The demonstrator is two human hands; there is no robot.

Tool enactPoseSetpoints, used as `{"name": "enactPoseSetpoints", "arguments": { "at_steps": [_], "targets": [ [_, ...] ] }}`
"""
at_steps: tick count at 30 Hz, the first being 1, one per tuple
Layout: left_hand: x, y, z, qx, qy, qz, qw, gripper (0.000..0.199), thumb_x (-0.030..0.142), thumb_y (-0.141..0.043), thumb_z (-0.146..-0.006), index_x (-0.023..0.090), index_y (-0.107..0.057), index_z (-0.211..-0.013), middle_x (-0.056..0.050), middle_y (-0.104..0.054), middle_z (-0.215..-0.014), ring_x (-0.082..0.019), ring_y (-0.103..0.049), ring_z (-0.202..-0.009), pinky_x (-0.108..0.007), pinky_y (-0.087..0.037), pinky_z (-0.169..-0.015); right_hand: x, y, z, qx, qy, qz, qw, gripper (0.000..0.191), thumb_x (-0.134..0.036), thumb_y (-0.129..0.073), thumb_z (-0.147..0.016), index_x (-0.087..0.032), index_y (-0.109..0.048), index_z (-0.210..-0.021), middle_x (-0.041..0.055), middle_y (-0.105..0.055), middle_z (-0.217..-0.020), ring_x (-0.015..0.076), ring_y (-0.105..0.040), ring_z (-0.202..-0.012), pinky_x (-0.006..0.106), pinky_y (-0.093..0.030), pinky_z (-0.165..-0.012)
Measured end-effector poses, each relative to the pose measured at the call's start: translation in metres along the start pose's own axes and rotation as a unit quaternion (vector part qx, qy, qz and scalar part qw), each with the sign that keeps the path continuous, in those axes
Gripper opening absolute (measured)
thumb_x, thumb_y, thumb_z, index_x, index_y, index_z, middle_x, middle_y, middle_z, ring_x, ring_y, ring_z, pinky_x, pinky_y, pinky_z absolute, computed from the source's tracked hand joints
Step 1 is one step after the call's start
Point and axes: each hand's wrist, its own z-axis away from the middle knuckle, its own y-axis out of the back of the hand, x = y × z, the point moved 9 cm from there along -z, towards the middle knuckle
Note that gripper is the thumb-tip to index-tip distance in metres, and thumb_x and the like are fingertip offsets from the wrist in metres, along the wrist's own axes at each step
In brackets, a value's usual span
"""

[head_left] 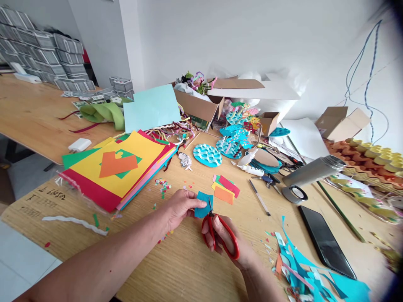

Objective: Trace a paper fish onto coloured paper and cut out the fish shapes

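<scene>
A small blue paper piece (202, 204) with faint drawn lines is pinched between the thumb and fingers of my left hand (184, 206). My right hand (225, 237) has its fingers through the handles of red-handled scissors (231, 243). The scissor blades touch the right part of the blue paper, pointing away from me. Just beyond the paper lie small rectangles of orange (224, 195), yellow, red, green and pink paper, partly overlapping. Tiny coloured scraps (163, 185) are scattered on the table near my left hand.
Coloured sheets (145, 147) are stacked at left. Blue-decorated ovals (207, 155), glue bottles (251, 170) and boxes (198, 105) stand farther back. At right are a pen (260, 198), a metal flask (315, 170), a black phone (326, 241) and blue paper offcuts (315, 277).
</scene>
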Motion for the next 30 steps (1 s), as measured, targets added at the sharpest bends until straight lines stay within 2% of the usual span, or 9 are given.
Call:
{"name": "enactPoseSetpoints", "arguments": {
  "at_steps": [4,14,30],
  "targets": [
    [0.002,-0.003,0.002,-0.016,-0.001,-0.023,1.000,0.028,0.033,-0.078,-0.055,0.011,-0.070,-0.071,-0.003,-0.066,-0.067,-0.012,-0.055,-0.062,-0.027,-0.043,-0.066,0.001,0.003,0.000,0.008,0.004,0.010,1.000,0.054,-0.065,-0.044,-0.087,-0.014,-0.056,-0.075,-0.0031,-0.048,-0.047,0.0074,-0.041,-0.041,0.019,-0.025,-0.039],
    [0.007,-0.002,0.004,-0.006,0.007,-0.084,0.996,0.025,0.032,-0.074,-0.049,0.012,-0.065,-0.059,0.000,-0.060,-0.055,-0.011,-0.049,-0.052,-0.026,-0.039,-0.059,-0.003,0.000,0.006,-0.050,0.011,0.034,0.998,0.055,-0.064,-0.039,-0.089,-0.014,-0.059,-0.077,-0.0029,-0.049,-0.048,0.0084,-0.041,-0.041,0.021,-0.026,-0.040],
    [0.007,0.000,0.003,-0.005,0.006,-0.093,0.996,0.025,0.032,-0.075,-0.048,0.012,-0.064,-0.058,0.000,-0.060,-0.055,-0.011,-0.049,-0.052,-0.025,-0.038,-0.058,-0.009,0.000,0.006,-0.013,0.003,0.054,0.998,0.055,-0.066,-0.042,-0.086,-0.016,-0.056,-0.070,-0.0060,-0.043,-0.041,0.0077,-0.038,-0.036,0.022,-0.026,-0.041]
  ]
}}
